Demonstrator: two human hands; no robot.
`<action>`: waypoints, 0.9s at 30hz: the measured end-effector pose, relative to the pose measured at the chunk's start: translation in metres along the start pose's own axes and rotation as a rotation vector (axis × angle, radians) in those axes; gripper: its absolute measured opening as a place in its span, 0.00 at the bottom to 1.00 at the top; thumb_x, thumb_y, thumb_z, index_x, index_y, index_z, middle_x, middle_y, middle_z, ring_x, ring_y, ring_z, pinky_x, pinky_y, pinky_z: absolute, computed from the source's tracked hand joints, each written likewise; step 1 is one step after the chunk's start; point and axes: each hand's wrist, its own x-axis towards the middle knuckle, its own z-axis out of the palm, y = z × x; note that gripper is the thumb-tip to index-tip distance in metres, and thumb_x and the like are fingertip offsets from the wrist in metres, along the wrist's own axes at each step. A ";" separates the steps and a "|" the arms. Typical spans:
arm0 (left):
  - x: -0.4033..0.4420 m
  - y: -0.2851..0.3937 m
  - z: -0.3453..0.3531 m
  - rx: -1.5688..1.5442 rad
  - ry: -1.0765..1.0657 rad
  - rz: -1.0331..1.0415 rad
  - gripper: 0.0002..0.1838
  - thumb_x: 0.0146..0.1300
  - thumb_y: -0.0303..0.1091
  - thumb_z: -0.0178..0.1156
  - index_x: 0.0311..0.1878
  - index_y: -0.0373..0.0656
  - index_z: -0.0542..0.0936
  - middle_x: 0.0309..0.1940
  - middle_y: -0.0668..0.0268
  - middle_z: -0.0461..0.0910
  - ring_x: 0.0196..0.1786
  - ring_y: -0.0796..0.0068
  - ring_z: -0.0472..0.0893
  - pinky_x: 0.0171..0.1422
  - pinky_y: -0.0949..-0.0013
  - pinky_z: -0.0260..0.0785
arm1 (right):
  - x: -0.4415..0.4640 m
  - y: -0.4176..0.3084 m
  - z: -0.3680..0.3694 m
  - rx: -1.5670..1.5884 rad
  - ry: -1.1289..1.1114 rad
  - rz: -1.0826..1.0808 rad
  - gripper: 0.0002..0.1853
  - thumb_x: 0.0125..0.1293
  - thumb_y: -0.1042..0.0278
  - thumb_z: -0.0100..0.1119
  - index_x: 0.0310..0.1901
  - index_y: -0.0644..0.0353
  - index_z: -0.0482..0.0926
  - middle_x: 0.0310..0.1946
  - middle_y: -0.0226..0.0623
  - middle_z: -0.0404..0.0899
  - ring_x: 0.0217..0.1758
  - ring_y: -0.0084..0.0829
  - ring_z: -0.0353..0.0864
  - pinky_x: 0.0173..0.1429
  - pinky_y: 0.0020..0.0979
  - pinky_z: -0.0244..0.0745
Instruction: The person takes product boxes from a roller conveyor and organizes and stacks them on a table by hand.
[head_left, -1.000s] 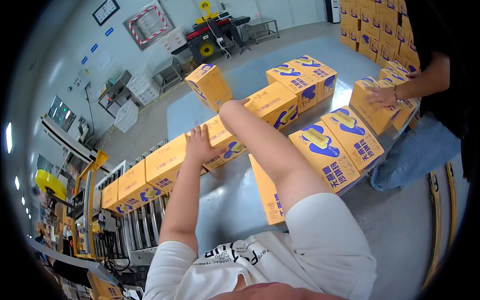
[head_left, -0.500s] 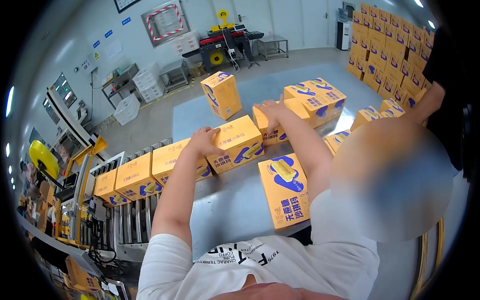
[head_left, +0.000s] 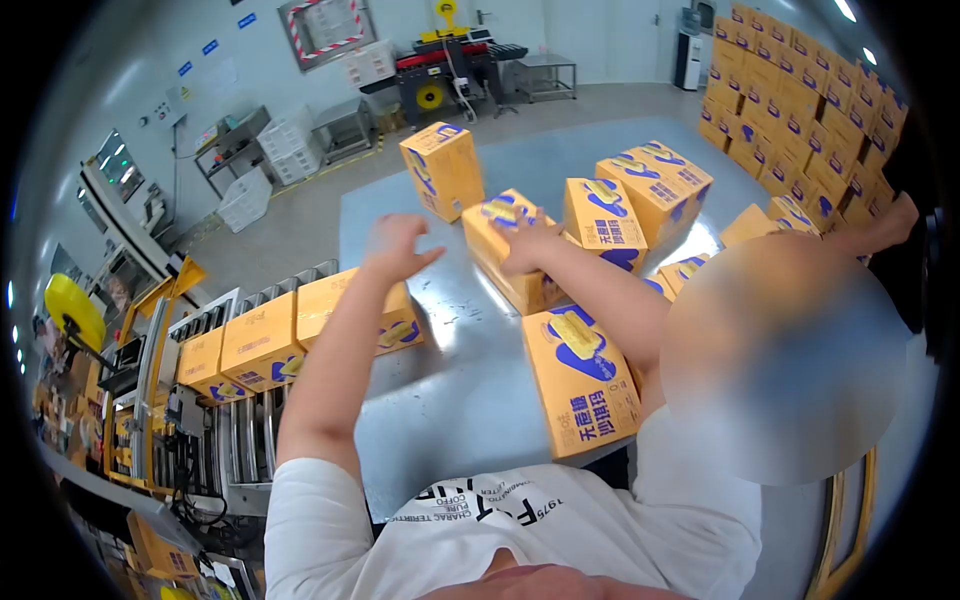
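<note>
My left hand [head_left: 402, 247] is in the air above the table, fingers apart and holding nothing, somewhat smeared by motion. Below and left of it, a row of yellow cartons [head_left: 262, 342] with blue printing runs from the roller conveyor onto the metal table [head_left: 440, 400]. My right hand [head_left: 532, 243] grips a yellow carton [head_left: 492, 250] across its top and right side; this carton sits at an angle, its picture partly hidden by the fingers. Right beside it is another carton [head_left: 605, 212], picture upward. A large carton [head_left: 580, 385] lies near my body, below my right forearm.
One carton [head_left: 442, 172] stands upright at the table's far side, with a pair of cartons [head_left: 655, 185] to its right. A co-worker's arm [head_left: 875, 230] reaches in at the right near more cartons. Stacked cartons [head_left: 800, 110] rise behind. The roller conveyor [head_left: 250, 435] is at left.
My left hand has let go of the carton at the row's end and risen. A gap now shows beside the row. The carton under my right hand sits turned, picture side showing.
</note>
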 end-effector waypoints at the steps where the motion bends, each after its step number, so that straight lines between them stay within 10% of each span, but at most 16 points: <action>1: -0.006 -0.011 0.001 -0.007 -0.063 -0.150 0.27 0.60 0.60 0.71 0.45 0.44 0.84 0.46 0.57 0.87 0.55 0.55 0.84 0.69 0.52 0.71 | 0.009 0.011 0.000 0.080 0.030 0.097 0.51 0.63 0.40 0.60 0.85 0.28 0.45 0.87 0.45 0.33 0.88 0.59 0.34 0.80 0.76 0.40; 4: -0.032 -0.024 -0.009 0.071 -0.381 -0.464 0.38 0.64 0.70 0.62 0.55 0.39 0.84 0.53 0.52 0.86 0.60 0.51 0.83 0.65 0.52 0.73 | 0.022 0.058 -0.004 0.120 0.032 0.262 0.48 0.68 0.44 0.56 0.85 0.31 0.43 0.87 0.46 0.33 0.88 0.59 0.35 0.80 0.76 0.39; 9: -0.079 0.000 0.041 -0.037 0.056 -0.366 0.32 0.67 0.57 0.63 0.61 0.39 0.78 0.59 0.51 0.80 0.68 0.48 0.74 0.76 0.44 0.58 | 0.070 0.092 0.014 -0.187 0.059 0.309 0.34 0.68 0.50 0.61 0.76 0.43 0.71 0.76 0.53 0.68 0.78 0.60 0.67 0.78 0.72 0.54; 11: -0.089 0.057 0.026 -0.021 0.243 -0.286 0.29 0.65 0.52 0.65 0.60 0.39 0.78 0.58 0.53 0.80 0.67 0.50 0.73 0.79 0.40 0.54 | 0.038 0.063 0.006 0.187 0.238 -0.028 0.32 0.66 0.45 0.66 0.68 0.49 0.79 0.65 0.46 0.80 0.68 0.48 0.79 0.73 0.51 0.71; 15: -0.108 0.106 0.055 -0.213 0.576 0.132 0.25 0.59 0.36 0.63 0.60 0.39 0.74 0.56 0.52 0.76 0.63 0.49 0.74 0.82 0.27 0.39 | -0.009 -0.007 0.013 0.312 0.127 -0.749 0.37 0.65 0.38 0.64 0.74 0.41 0.72 0.77 0.45 0.66 0.79 0.51 0.65 0.77 0.55 0.64; 19: -0.096 0.102 0.065 -1.015 0.489 0.013 0.27 0.56 0.20 0.60 0.62 0.36 0.72 0.56 0.52 0.75 0.60 0.51 0.78 0.72 0.55 0.67 | -0.062 -0.029 0.022 0.011 0.113 -0.508 0.38 0.69 0.40 0.59 0.80 0.24 0.60 0.84 0.46 0.49 0.84 0.62 0.50 0.78 0.74 0.49; 27: -0.076 -0.023 0.025 -0.119 0.299 -0.220 0.19 0.64 0.38 0.66 0.53 0.37 0.82 0.61 0.50 0.79 0.65 0.46 0.76 0.71 0.50 0.67 | -0.015 0.017 0.020 0.052 0.120 0.112 0.37 0.77 0.44 0.46 0.83 0.19 0.45 0.87 0.46 0.37 0.86 0.66 0.39 0.80 0.76 0.41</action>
